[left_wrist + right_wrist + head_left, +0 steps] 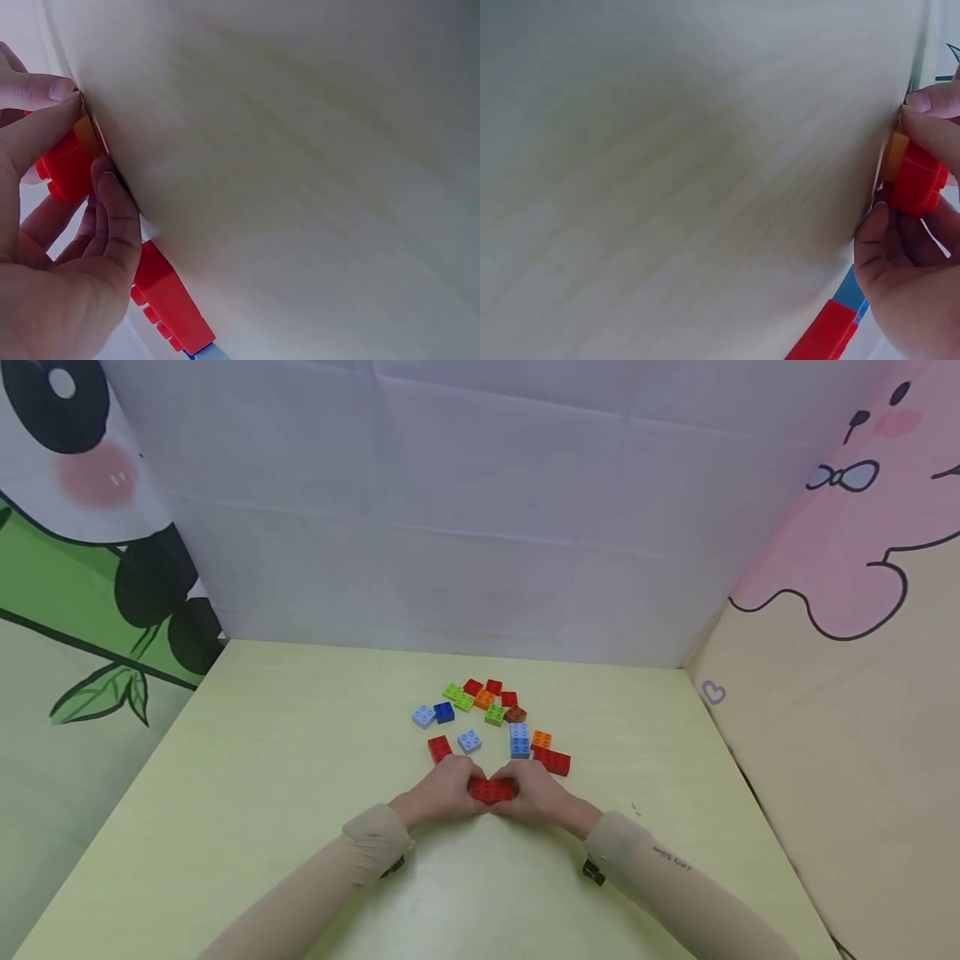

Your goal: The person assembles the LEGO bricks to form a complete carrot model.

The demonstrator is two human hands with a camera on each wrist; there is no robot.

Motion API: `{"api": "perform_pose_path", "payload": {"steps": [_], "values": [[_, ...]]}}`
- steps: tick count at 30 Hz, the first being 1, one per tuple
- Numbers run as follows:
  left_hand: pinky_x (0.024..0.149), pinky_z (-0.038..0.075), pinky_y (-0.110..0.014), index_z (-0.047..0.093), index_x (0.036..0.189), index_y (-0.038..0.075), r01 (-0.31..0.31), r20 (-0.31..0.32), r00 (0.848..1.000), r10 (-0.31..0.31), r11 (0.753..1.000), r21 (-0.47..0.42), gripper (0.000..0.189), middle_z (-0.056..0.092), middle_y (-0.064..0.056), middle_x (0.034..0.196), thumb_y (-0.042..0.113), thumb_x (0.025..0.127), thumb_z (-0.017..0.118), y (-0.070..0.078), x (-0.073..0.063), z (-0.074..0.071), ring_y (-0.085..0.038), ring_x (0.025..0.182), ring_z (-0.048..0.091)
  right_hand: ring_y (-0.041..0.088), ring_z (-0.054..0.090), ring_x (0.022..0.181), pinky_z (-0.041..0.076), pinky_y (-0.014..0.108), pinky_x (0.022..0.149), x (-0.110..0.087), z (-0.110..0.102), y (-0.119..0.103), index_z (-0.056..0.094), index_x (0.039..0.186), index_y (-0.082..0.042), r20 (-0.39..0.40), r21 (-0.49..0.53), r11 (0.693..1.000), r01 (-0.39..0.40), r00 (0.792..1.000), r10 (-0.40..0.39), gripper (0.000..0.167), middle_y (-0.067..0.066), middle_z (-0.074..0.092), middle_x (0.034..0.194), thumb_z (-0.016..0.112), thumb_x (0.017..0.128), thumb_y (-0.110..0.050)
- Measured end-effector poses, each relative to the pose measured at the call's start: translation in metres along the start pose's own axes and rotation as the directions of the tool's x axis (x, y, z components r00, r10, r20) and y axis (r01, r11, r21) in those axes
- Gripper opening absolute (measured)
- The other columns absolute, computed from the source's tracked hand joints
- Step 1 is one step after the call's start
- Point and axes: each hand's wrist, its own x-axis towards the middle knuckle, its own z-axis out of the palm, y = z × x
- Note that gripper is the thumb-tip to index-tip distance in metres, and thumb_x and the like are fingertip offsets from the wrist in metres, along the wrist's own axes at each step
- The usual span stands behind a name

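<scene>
hands (450, 789) (534, 792) pinch red brick (492, 791) | orange piece (897, 154) beneath, seemingly attached

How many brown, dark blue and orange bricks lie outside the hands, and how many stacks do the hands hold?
Brown brick: 1
Dark blue brick: 1
Orange bricks: 2
Red-and-orange stack, held: 1
Total: 5

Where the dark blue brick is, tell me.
In the head view, the dark blue brick sits beyond the left hand, immediately right of a light blue brick.
</scene>
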Motion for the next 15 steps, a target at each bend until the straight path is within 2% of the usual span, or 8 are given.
{"api": "perform_pose_path", "payload": {"steps": [5, 9, 15], "values": [[0.066, 0.046, -0.026, 0.071, 0.094, 0.015, 0.015, -0.014, 1.0, -0.015, 1.0, 0.003, 0.024, 0.059, 0.011, 0.075, 0.028, 0.076, 0.08, 0.003, -0.0036, -0.001, -0.013, 0.076, 0.054, 0.01, 0.054, 0.083, 0.047, 0.027, 0.068, -0.0016, 0.0002, -0.0017, 0.072, 0.107, -0.017, -0.001, -0.01, 1.0, -0.003, 1.0, 0.003, 0.035, -0.015, 0.061, 0.087, 0.08, 0.077, -0.034], [0.064, 0.046, -0.026, 0.072, 0.092, 0.016, 0.004, -0.014, 1.0, -0.004, 1.0, 0.0, 0.02, 0.059, 0.011, 0.073, 0.027, 0.078, 0.079, 0.0053, -0.0048, -0.0027, -0.013, 0.074, 0.054, 0.01, 0.054, 0.082, 0.047, 0.027, 0.067, -0.0022, -0.0003, -0.0027, 0.073, 0.106, -0.018, 0.01, -0.018, 1.0, -0.021, 1.0, 0.022, 0.034, -0.016, 0.061, 0.085, 0.08, 0.077, -0.035], [0.063, 0.045, -0.026, 0.073, 0.092, 0.016, -0.007, 0.005, 1.0, 0.007, 1.0, -0.011, 0.015, 0.06, 0.011, 0.071, 0.021, 0.079, 0.078, 0.0076, -0.0043, -0.0044, -0.012, 0.072, 0.054, 0.009, 0.053, 0.079, 0.047, 0.025, 0.065, -0.0056, -0.0034, -0.0064, 0.072, 0.107, -0.018, 0.012, -0.1, 0.995, 0.027, 1.0, -0.026, 0.035, -0.015, 0.061, 0.085, 0.08, 0.077, -0.035]]}}
